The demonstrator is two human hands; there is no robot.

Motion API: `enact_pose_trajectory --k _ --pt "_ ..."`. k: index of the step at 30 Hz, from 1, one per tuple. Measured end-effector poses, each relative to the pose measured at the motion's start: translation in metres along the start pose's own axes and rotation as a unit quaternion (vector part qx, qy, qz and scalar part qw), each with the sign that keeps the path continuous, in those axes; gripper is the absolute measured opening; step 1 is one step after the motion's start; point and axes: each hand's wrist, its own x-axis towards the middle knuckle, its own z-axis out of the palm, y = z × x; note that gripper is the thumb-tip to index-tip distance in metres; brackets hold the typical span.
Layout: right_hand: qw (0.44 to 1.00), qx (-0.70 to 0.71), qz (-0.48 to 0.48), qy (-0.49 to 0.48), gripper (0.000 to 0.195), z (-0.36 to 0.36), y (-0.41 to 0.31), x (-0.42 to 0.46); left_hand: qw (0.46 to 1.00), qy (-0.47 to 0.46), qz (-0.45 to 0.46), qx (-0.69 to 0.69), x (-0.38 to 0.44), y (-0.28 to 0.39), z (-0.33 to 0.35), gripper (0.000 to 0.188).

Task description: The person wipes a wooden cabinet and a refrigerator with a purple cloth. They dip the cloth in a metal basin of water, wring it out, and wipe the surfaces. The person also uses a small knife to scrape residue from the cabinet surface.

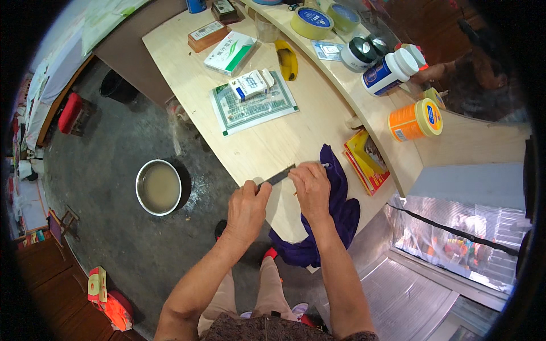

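Note:
A dark, flat, narrow strip (279,175) is held at a slant just above the pale wooden tabletop (251,153). My left hand (246,209) grips its near end, thumb laid along it, close to the table's edge. At the far end, the bent fingers of my right hand (313,187) pinch the strip; their tips are partly hidden. What the strip is made of, I cannot tell. Purple cloth (352,217) lies crumpled beside and beneath my right wrist and hangs over the table's near edge.
Ahead lie a green-white printed packet (251,111), a cigarette pack (248,86), a medicine box (230,52) and a spotted banana (288,62). The raised shelf (362,102) carries tape rolls (311,23) and an orange tub (413,121). A pot of cloudy liquid (137,187) stands left.

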Motion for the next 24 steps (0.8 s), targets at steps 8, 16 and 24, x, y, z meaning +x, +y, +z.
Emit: enact_pose_trajectory --k 8,16,24 --pt "1.000 0.000 0.014 -0.011 0.010 -0.001 -0.005 -0.011 1.000 -0.012 -0.005 -0.023 -0.007 -0.004 -0.008 0.026" --pt "1.000 0.002 0.005 -0.021 0.009 -0.001 -0.006 -0.002 0.999 0.019 0.007 -0.027 -0.009 -0.003 -0.002 0.015" --pt "1.000 0.008 0.003 -0.021 0.012 0.000 -0.007 -0.005 0.999 0.035 0.001 -0.008 -0.005 -0.006 -0.002 0.021"
